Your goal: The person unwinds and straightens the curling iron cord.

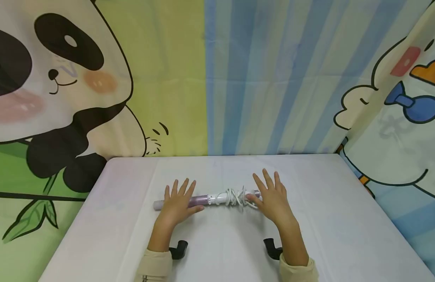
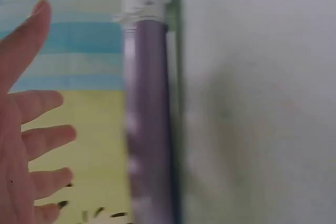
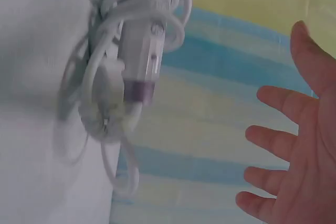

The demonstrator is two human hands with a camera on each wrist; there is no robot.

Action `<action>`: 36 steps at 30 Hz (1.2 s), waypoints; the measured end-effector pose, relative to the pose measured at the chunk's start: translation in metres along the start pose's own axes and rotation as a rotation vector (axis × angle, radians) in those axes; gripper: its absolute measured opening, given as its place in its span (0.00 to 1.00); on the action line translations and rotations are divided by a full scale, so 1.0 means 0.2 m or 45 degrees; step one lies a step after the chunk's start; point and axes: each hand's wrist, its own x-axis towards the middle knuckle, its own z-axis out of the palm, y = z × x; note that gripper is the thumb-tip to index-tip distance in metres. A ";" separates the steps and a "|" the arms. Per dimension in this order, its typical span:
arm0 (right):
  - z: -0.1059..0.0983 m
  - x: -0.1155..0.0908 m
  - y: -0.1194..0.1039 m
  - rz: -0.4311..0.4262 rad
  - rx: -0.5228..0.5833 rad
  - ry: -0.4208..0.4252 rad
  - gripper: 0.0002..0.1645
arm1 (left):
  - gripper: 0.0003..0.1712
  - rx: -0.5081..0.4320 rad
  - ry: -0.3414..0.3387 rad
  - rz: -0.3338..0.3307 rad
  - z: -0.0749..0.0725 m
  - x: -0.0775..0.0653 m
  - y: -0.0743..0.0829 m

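Observation:
A long hair-styling iron (image 1: 199, 201) lies crosswise on the table, purple on its left part and white on its right. White cord (image 1: 233, 197) is wound in loose coils around the white part. My left hand (image 1: 175, 207) is spread over the purple part, fingers straight; in the left wrist view a gap shows between that hand (image 2: 26, 145) and the purple barrel (image 2: 149, 124). Over the right end, my right hand (image 1: 275, 201) spreads its fingers too. The right wrist view shows this hand (image 3: 304, 145) apart from the cord loops (image 3: 142, 3) and the purple-tipped white end (image 3: 140, 51).
A white-covered table (image 1: 217, 172) carries the iron. Black bent pieces (image 1: 179, 250) show beside both wrists. Behind the table hangs a striped curtain (image 1: 273, 78), with a panda picture on the left and a white cartoon figure (image 1: 397, 137) on the right.

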 end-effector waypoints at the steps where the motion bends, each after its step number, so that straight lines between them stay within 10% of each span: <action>1: -0.01 -0.01 0.02 0.023 0.022 -0.021 0.42 | 0.48 -0.012 -0.044 -0.002 0.02 0.01 -0.01; 6: -0.04 -0.02 0.13 0.152 0.074 -0.206 0.40 | 0.46 -0.013 -0.145 -0.017 0.12 0.04 -0.04; 12: 0.00 -0.01 0.20 0.291 0.173 -0.433 0.41 | 0.31 0.055 0.005 0.039 0.18 0.02 -0.07; 36: 0.03 0.04 0.23 0.197 0.462 -0.155 0.29 | 0.20 0.187 0.048 0.098 0.11 0.03 -0.05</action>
